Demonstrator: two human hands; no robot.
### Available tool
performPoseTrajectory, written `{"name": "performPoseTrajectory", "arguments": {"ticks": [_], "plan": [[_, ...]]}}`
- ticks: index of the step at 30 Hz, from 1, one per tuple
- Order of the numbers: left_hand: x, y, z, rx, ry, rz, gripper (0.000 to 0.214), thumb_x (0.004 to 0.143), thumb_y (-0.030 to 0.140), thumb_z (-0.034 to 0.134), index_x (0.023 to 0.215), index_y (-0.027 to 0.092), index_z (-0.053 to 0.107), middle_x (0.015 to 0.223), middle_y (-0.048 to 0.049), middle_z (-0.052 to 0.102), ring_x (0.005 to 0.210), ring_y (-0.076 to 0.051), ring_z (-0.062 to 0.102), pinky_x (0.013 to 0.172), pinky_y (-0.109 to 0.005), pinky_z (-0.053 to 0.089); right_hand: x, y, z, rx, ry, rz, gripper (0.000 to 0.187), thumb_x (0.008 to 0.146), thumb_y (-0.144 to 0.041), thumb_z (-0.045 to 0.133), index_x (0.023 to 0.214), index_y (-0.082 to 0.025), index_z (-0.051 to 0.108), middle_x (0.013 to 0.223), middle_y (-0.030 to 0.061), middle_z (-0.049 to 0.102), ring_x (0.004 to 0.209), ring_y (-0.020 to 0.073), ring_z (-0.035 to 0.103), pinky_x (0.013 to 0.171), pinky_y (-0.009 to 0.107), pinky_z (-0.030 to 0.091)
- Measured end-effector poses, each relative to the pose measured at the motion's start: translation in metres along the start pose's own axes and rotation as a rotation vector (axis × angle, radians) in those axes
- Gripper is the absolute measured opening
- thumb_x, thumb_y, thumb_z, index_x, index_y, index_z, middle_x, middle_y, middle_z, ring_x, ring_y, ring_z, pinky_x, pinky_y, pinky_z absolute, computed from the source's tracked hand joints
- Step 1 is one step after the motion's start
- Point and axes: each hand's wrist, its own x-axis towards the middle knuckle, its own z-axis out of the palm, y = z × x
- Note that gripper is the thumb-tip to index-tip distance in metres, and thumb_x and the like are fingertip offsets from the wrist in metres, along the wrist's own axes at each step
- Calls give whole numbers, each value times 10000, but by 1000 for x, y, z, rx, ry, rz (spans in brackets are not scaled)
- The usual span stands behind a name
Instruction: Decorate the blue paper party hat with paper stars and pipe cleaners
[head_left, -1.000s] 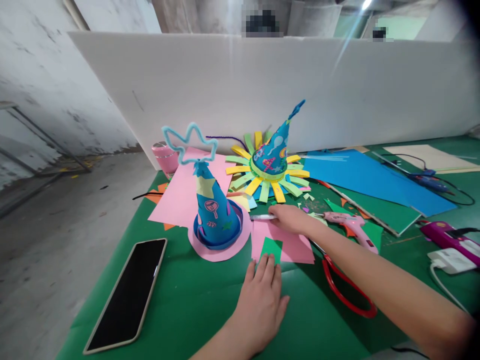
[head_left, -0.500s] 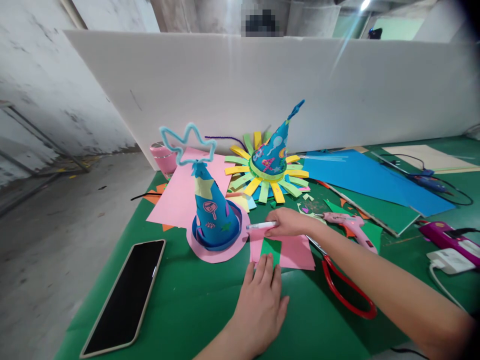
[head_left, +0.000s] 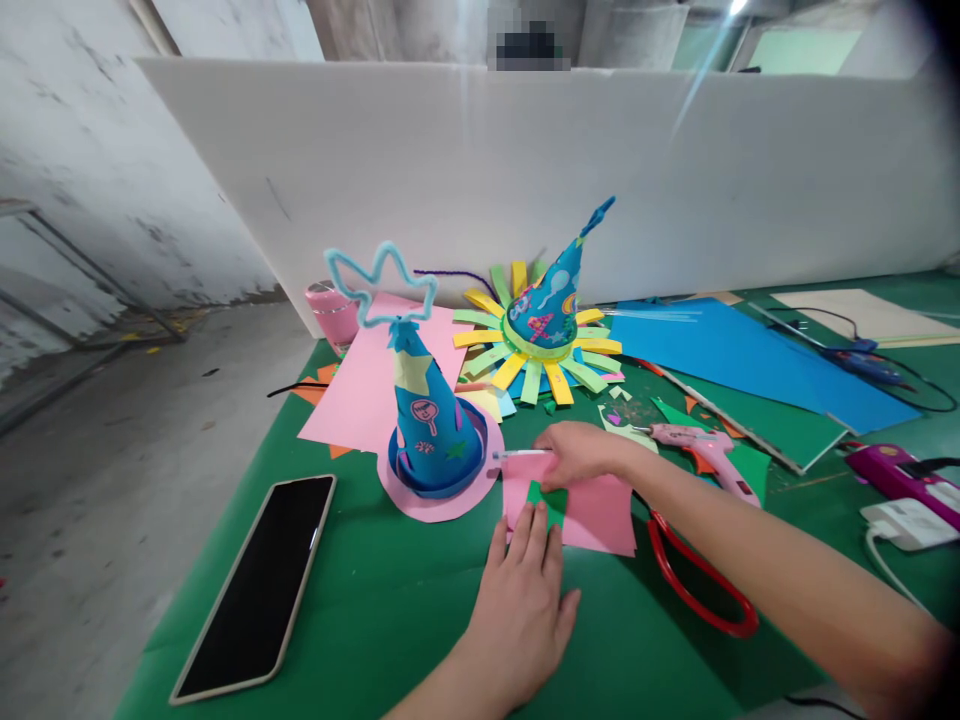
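A small pink sheet [head_left: 600, 510] lies on the green tabletop with a green paper piece [head_left: 555, 505] on top of it. My left hand [head_left: 521, 600] rests flat with fingers extended, its fingertips on the lower edge of the green piece and the pink sheet. Closed around a white pen [head_left: 521, 455], my right hand [head_left: 581, 455] reaches in from the right, fingertips at the upper edge of the green piece. The pen lies almost level, pointing left. Just left stands a blue cone hat [head_left: 431, 425] with a pink brim and a pipe-cleaner star [head_left: 382, 280].
Behind stands another blue cone hat [head_left: 551, 300] with yellow and green strips. Red-handled scissors [head_left: 697, 580] lie partly under my right forearm, near a pink glue gun [head_left: 705, 450]. A phone [head_left: 259, 580] lies at left; blue sheets [head_left: 750, 350] and a purple power strip [head_left: 904, 475] are at right.
My right hand has come down slightly, its fingers now at the green piece's upper edge. The green piece appears turned a little. My left hand has stayed in place.
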Motion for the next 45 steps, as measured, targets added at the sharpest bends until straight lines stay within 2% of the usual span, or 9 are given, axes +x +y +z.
{"name": "performPoseTrajectory", "arguments": {"ticks": [10,17,21,27,32,36,39,41,45], "plan": [[0,0,-2,9,14,-3,528,869,414,234,1329,161,287,1411,-150,234,1302,-289,156,1004,-518,210,-9,1,-6,140,-59,-126,150,629,-302,553,594,-159,525,510,-47,479,464,75,396,400,183,238],[2,-1,-1,12,16,-5,549,870,414,219,1336,126,265,1421,-144,210,1316,-271,91,1022,-489,193,-3,6,-5,198,-69,-139,145,630,-287,562,667,-147,559,582,-34,556,502,82,458,412,167,287],[10,-1,-2,-18,-28,-24,581,861,457,199,1325,119,291,1418,-146,223,1310,-276,125,1027,-490,188,5,11,-10,194,-58,-118,191,629,-308,584,723,-142,583,627,-20,594,536,98,496,432,171,315],[36,-6,3,-15,-18,-40,660,832,525,212,1313,82,304,1410,-173,227,1307,-289,128,1031,-490,174,20,21,-25,108,1,-47,190,606,-322,628,716,-169,608,654,-12,614,579,124,525,461,190,311],[61,-14,12,15,53,-88,616,847,472,232,1296,59,321,1393,-190,264,1302,-280,152,1038,-462,162,37,29,-33,-9,97,10,199,598,-370,644,646,-183,595,596,-3,572,542,131,490,453,212,255],[77,-18,14,44,67,-137,568,850,419,268,1287,61,331,1377,-194,296,1283,-285,211,1026,-458,181,46,33,-35,-64,195,13,331,617,-505,610,641,-176,591,629,24,573,578,144,480,470,223,230],[83,-20,14,36,68,-158,560,852,406,263,1281,54,340,1351,-191,345,1261,-294,255,1015,-456,205,48,36,-38,-60,258,4,443,691,-601,485,681,-174,602,646,28,578,591,142,476,479,224,228],[85,-20,15,28,84,-166,569,853,416,252,1281,51,341,1348,-190,350,1258,-297,257,1013,-453,210,50,39,-38,-41,281,-13,453,738,-588,432,700,-172,607,650,21,582,589,132,474,482,218,232],[85,-20,16,31,100,-168,579,853,430,252,1287,55,331,1361,-188,328,1267,-296,235,1018,-456,197,53,46,-35,2,277,-84,371,762,-492,468,694,-157,613,639,3,587,576,108,478,490,200,253]]}}
